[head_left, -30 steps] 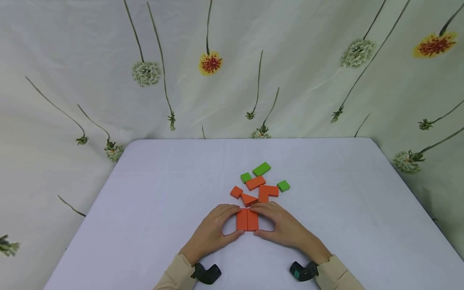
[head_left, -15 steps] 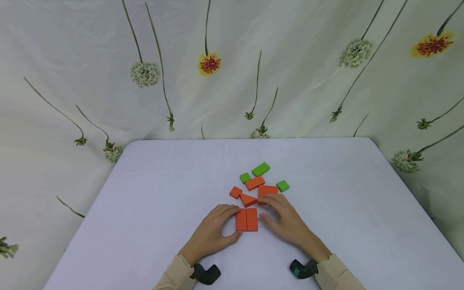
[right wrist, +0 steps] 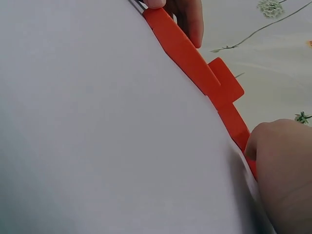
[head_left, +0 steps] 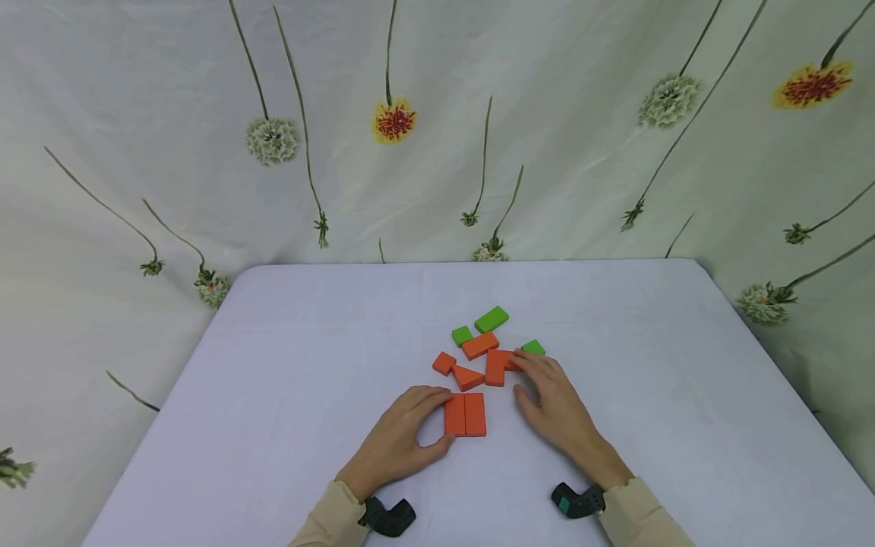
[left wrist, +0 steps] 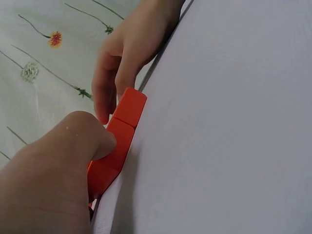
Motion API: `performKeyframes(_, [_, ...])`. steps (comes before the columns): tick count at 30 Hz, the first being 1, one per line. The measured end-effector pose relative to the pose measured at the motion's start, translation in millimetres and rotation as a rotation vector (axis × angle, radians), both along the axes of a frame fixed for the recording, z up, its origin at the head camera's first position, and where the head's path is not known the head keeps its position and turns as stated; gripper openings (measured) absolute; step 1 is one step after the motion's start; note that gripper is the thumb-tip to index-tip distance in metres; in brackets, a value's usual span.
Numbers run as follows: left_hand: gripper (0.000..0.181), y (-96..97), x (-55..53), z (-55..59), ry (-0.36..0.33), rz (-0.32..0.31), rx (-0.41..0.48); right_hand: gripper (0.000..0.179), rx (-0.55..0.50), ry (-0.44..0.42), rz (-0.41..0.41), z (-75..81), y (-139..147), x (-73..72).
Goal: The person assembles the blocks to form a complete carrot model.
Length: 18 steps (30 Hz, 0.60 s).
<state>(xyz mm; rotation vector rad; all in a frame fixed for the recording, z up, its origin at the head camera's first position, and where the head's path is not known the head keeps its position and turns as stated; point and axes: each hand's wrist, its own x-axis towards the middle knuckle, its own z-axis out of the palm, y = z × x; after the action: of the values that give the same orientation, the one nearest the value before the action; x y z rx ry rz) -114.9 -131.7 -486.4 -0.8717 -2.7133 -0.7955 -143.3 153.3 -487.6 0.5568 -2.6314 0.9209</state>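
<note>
Filling the background from ten o'clock round to two, a pale cloth (head_left: 581,190) printed with flowers hangs beyond your white surface (head_left: 307,365). Take the touching orange pair as your clock's centre. Your left hand (head_left: 396,433) sits at nine, fingers and thumb pinching the left block (head_left: 455,415); the right block (head_left: 475,415) lies flush against it. Your right hand (head_left: 559,403) sits near three, fingers loosely curved and well parted from the thumb; their tips cover the end of a crosswise block (head_left: 509,362), though you cannot tell how firmly they touch. That orange piece lies at one, against a lengthwise block (head_left: 495,368). Between twelve and one you have a green bar (head_left: 491,319) and an orange bar (head_left: 480,346); at twelve, an orange triangle (head_left: 468,378) and, farther out, a green square (head_left: 462,336). At eleven lies a small orange square (head_left: 444,363).
</note>
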Motion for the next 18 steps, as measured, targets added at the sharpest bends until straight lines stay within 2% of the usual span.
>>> performKeyframes(8, [0.058, 0.7, -0.1, 0.5, -0.01, 0.0, -0.005, 0.044, 0.085, 0.069, -0.038, 0.3, 2.1, -0.8])
performKeyframes(18, [0.058, 0.4, -0.1, -0.1, -0.003, -0.011, 0.007, 0.041, 0.087, 0.137, -0.06, -3.0, 2.3, -1.1])
